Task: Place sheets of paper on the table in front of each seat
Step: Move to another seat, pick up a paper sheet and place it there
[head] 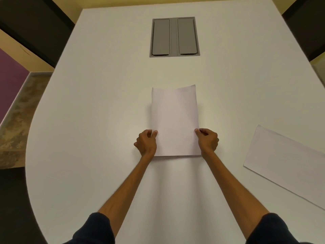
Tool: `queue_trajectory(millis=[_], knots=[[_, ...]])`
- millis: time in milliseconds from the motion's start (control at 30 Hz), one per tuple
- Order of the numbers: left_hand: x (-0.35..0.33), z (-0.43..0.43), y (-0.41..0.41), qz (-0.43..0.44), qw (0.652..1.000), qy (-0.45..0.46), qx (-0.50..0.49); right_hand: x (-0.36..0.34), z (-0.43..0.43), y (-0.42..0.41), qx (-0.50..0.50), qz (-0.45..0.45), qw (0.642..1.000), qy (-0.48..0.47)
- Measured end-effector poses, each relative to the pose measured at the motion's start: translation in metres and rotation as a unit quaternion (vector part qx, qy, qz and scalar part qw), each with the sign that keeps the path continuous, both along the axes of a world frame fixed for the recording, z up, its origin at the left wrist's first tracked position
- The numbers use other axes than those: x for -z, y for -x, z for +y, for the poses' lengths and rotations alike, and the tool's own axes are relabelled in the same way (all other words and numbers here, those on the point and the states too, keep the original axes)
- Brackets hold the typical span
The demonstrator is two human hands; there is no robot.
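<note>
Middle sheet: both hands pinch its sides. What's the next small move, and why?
Probably lower the sheet flat and let go. The left hand and right hand grip its sides, its far edge curls up off the table, and another sheet already lies flat.

Office meeting room, large white conference table point(105, 103), grey flip-lid cable box point(174, 37) set in its middle

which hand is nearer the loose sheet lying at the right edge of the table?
Right. The right hand pinches the right edge of the centre sheet, on the side facing the loose sheet. The left hand grips the opposite edge, farther away.
</note>
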State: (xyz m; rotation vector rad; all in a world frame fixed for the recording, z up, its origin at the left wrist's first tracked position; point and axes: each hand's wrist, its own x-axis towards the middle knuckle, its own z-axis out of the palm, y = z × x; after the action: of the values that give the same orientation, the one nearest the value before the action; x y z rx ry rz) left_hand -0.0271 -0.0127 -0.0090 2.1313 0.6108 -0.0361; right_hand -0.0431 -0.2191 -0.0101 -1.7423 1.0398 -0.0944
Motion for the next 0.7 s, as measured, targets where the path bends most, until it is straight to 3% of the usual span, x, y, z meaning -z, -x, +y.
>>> queue_trajectory(millis=[100, 333, 700], knots=[[-0.020, 0.003, 0.006, -0.022, 0.997, 0.079, 0.007, -0.018, -0.009, 0.010, 0.031, -0.032, 0.996, -0.074], [-0.084, -0.003, 0.037, -0.088, 0.983, 0.156, 0.031, -0.080, -0.024, 0.051, 0.054, -0.112, 0.977, -0.174], [-0.194, 0.001, 0.108, -0.182, 0.938, 0.262, 0.135, -0.214, -0.032, 0.172, 0.034, -0.243, 0.952, -0.181]])
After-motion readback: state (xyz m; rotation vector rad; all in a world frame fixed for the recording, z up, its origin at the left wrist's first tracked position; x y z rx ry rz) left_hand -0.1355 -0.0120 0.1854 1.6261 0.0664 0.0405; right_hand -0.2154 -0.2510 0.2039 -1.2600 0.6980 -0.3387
